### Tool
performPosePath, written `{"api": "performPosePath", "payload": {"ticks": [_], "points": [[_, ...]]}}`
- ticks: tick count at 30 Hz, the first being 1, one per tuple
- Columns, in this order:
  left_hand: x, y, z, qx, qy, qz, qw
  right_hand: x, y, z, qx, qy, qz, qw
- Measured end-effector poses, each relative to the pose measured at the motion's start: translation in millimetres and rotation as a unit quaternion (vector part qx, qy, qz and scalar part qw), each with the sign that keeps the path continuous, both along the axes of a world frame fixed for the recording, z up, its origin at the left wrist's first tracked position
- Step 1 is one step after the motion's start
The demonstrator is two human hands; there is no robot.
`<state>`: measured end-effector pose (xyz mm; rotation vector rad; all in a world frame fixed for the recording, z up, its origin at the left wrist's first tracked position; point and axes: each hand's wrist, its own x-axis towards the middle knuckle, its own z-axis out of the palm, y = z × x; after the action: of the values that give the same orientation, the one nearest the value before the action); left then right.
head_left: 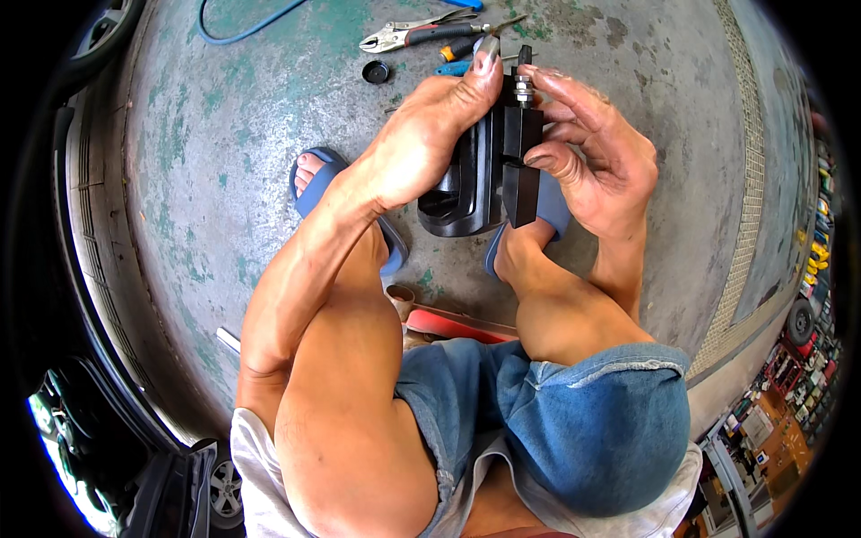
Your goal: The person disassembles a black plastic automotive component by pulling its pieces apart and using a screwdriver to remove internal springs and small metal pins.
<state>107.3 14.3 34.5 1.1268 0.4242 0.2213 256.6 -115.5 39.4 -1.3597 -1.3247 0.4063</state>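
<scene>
The person's left hand (421,143) wraps firmly around a smooth black housing (466,206), its thumb pointing up along the near edge. The right hand (601,161) is loosely curled onto a black angular block (522,193), index fingertip by the threaded bolt (524,88) at the block's top, thumb against its side. Both pieces are held upright, a little above the frame's centre, over the gap between the feet. The left grip seems meant to steady the weight, leaving the right fingers free for finer work at the bolt.

The housing is glossy, with a rounded, hollowed lower end; the block is matte and narrow with a notch partway down, and silver nuts ring the bolt. Whether the block is fixed to the housing is hard to tell from this angle.

Beyond, on the worn grey-green floor (251,170), locking pliers (387,39) and a small round black cap (376,72) lie at top centre, apparently within reach. A blue hose (235,42) curves at upper left.
</scene>
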Motion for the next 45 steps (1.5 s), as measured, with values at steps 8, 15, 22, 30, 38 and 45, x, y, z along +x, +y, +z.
{"api": "performPosePath", "payload": {"ticks": [8, 15, 22, 30, 38, 45], "points": [[-1, -2, 11, 0.002, 0.021, -0.013, 1.000, -4, -2, -1, 0.010, -0.003, -0.017, 1.000], [-4, 5, -3, 0.044, 0.017, -0.049, 0.998, -7, -2, 1, 0.016, 0.017, -0.020, 1.000], [-2, -1, 6, -0.040, -0.007, 0.006, 0.999, -10, -2, -5, 0.029, 0.003, -0.042, 0.999], [-3, 2, -6, 0.006, -0.008, -0.006, 1.000, -8, -1, -9, 0.032, 0.061, -0.038, 0.997], [-4, 5, -8, -0.009, -0.011, -0.035, 0.999, -7, -1, -13, 0.029, 0.072, -0.037, 0.996], [-3, 0, 7, 0.018, -0.034, 0.008, 0.999, -9, -3, -18, 0.020, 0.129, -0.053, 0.990]]}}
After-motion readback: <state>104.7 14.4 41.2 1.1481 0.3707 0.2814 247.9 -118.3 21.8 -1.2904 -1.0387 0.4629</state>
